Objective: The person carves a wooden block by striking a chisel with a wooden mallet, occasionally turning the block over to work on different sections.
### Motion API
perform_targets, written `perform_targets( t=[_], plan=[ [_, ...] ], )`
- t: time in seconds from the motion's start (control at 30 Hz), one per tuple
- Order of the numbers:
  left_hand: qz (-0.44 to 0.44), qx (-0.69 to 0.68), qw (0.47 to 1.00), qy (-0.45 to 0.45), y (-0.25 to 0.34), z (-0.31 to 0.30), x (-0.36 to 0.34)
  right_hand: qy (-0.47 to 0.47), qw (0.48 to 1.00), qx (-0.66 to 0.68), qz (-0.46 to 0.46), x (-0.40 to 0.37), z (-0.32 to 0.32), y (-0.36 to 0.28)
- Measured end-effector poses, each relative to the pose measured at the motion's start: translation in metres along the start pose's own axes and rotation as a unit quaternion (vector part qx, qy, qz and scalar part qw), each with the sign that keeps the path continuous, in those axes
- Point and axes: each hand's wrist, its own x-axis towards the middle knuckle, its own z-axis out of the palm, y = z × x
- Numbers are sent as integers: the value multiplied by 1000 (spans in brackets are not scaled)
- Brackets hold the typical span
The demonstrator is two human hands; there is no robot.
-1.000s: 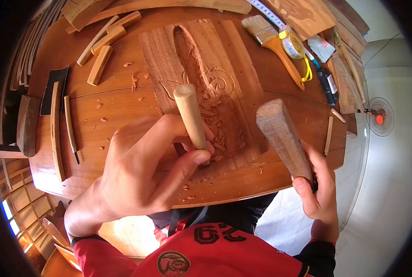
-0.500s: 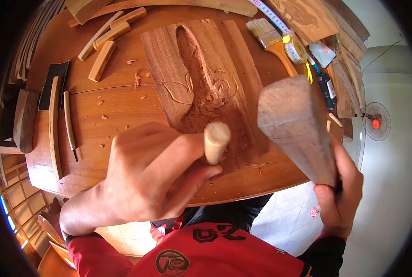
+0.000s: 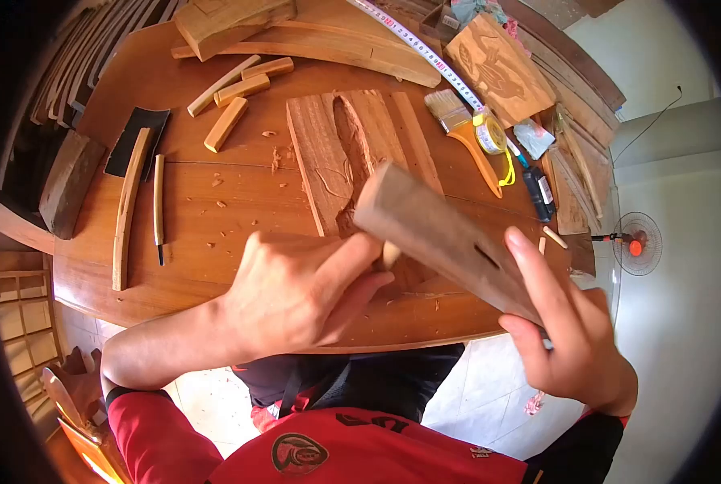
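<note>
My left hand point(image 3: 284, 294) is closed around the pale wooden handle of a chisel point(image 3: 389, 256), held over the near end of the carved board; its blade is hidden. My right hand point(image 3: 574, 331) grips a heavy wooden mallet point(image 3: 445, 234), tilted up to the left. In this view the mallet's broad end overlaps the chisel handle and part of the board. The reddish board point(image 3: 316, 145) lies flat on the table, with a long hollow cut down its middle and a curved outline beside it.
Wood chips and short wooden handles point(image 3: 225, 125) lie left of the board on the table point(image 3: 207, 194). A slim chisel point(image 3: 159, 202) and a long wooden strip point(image 3: 130, 218) are farther left. On the right are a brush point(image 3: 477, 157), a tape measure point(image 3: 489, 133) and a bird-carved panel point(image 3: 501, 68).
The mallet has swung left, from beside the chisel to over its handle. My view has shifted, so the board and table items appear displaced. Both hands keep their hold.
</note>
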Motion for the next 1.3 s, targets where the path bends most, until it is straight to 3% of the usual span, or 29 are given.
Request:
perform_targets(
  t=[0.1,0.17,0.2,0.3,0.4,0.5,0.57,0.67,0.73,0.83,0.9,1.0,1.3],
  plan=[
    [-3,8,1000,0,3,1,-3,53,998,37,19,-6,-2,-4],
    [9,6,1000,20,0,6,-3,-38,998,-54,-11,1,1,-11],
    [14,9,1000,15,1,4,-1,-33,997,-68,-14,-4,0,-13],
    [6,12,1000,7,5,5,-4,95,994,43,-8,-12,13,-5],
    [5,22,1000,10,9,2,-2,25,999,44,-3,-5,18,-11],
    [-1,29,1000,1,7,2,-5,95,993,67,4,-9,14,-10],
    [19,33,999,4,5,4,-5,93,994,60,3,-13,16,-12],
    [-4,58,998,-8,9,0,-6,11,999,26,-19,-6,20,-14],
    [13,41,999,15,6,4,-4,102,993,62,-25,-10,17,-8],
    [14,47,999,1,8,4,-5,91,995,47,-17,-12,17,-13],
    [24,64,998,-2,9,0,-4,14,999,35,-15,-7,16,-15],
    [46,64,997,9,14,4,-6,88,994,41,-54,-9,24,-8],
    [110,73,991,13,9,9,-5,87,986,138,29,-31,41,-5]
  ],
)
